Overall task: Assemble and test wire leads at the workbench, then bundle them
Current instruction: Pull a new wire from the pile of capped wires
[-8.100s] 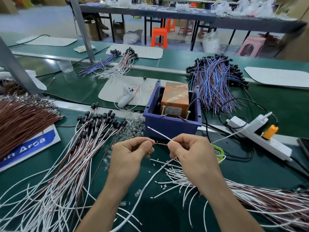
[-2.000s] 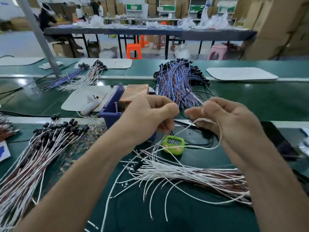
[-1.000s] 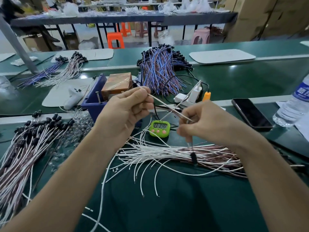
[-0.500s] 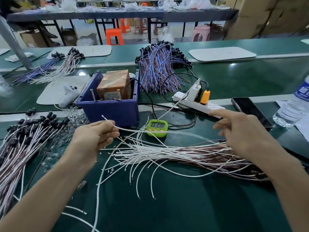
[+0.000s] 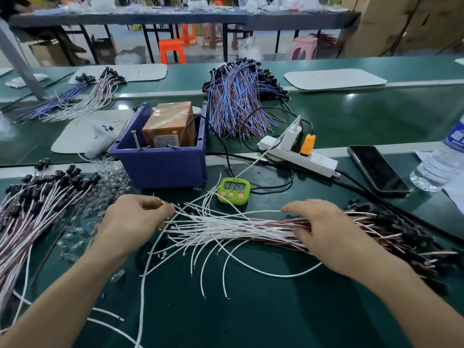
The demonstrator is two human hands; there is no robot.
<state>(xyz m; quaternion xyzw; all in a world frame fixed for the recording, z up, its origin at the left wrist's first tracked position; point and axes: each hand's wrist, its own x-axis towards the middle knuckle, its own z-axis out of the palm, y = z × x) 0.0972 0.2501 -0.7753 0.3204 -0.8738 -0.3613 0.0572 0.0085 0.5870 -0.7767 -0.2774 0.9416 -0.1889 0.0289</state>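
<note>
On the green bench (image 5: pixel 251 317) a loose pile of white and brown wire leads (image 5: pixel 233 228) lies across the middle, the right hand (image 5: pixel 326 234) resting flat on it with relaxed fingers, the left hand (image 5: pixel 135 219) pinching white ends at its left edge, a green timer (image 5: pixel 234 190) just behind.

Bright overhead light, warped edges

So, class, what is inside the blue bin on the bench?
An orange box wrapped in film, two metal pins before it, a black cable entering. The floor of the bin is hidden.
</note>
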